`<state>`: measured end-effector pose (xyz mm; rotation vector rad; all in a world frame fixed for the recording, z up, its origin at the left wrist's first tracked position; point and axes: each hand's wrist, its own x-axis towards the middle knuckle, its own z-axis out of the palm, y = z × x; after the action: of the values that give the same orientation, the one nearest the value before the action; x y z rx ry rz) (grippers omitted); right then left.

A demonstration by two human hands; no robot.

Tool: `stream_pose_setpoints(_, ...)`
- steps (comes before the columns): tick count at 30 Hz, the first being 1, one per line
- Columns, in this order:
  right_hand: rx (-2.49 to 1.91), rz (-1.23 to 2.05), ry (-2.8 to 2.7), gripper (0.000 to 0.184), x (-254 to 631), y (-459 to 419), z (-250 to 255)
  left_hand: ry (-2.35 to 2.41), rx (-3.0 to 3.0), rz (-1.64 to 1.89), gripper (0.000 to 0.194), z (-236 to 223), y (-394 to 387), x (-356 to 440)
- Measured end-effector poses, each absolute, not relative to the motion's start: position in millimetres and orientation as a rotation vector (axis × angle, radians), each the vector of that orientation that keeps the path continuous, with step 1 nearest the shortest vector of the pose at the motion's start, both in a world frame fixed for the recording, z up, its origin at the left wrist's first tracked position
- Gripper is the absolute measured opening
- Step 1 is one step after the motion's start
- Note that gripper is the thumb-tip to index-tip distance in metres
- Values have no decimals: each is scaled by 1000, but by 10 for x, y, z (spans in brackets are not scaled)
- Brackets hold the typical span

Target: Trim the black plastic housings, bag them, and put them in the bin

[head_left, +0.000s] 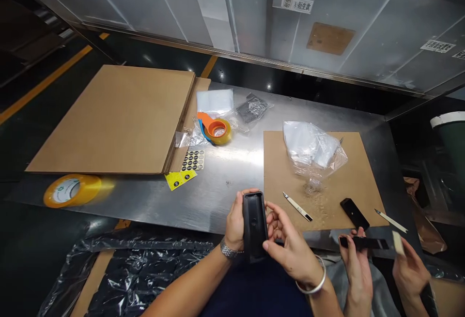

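Your left hand [235, 222], with a metal-banded watch [228, 249] at the wrist, grasps a black case [254, 225] along its left side, holding it in front of you at the near edge of the tabletop [232, 196], its hollow side facing up toward you. Your right hand [290, 251], a pale bangle [321, 278] on its wrist, is at the case's right side, with thumb and forefinger by the edge and the other fingers curled; you cannot tell from this view whether it grips too. To your right, a cardboard sheet [274, 181] carries a clear plastic bag [308, 145], a craft knife [298, 206] and a black piece [355, 213] lying by itself. Beyond these, a co-worker's hands [358, 266] are near that sheet, one holding a dark strip [363, 243], the other a blurred pale object [398, 243]. To your left, you have a stack of cardboard [119, 118], with a yellow tape roll [72, 191] just in front of it and an orange tape dispenser [210, 124] to its right. A yellow label sheet [181, 179] lies near the stack's front corner.
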<state>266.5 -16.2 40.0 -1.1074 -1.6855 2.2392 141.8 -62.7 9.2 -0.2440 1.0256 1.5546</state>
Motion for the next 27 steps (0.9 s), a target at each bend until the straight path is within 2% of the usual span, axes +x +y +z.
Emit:
stream_pose_setpoints(2,-1028,2358,-1606,62,2703,-167,381,888,-330,1557,40,69,-598,1361)
stream_pose_setpoints(6,-1140,2351,-1282,36,2687,-146,285,820,-341,1549,43,27,-566,1288)
stream_pose_setpoints(8,-1227,2302,-1257,29,2644,-143,238,831,-330,1561,43,29,-555,1285)
stream_pose_setpoints(13,-1174,2458,-1252,34,2566,-189,165,969,-303,1566,45,61,-533,1315)
stream_pose_setpoints(27,-1175,2463,-1197,33,2629,-182,191,1050,-159,1607,47,159,-550,1320)
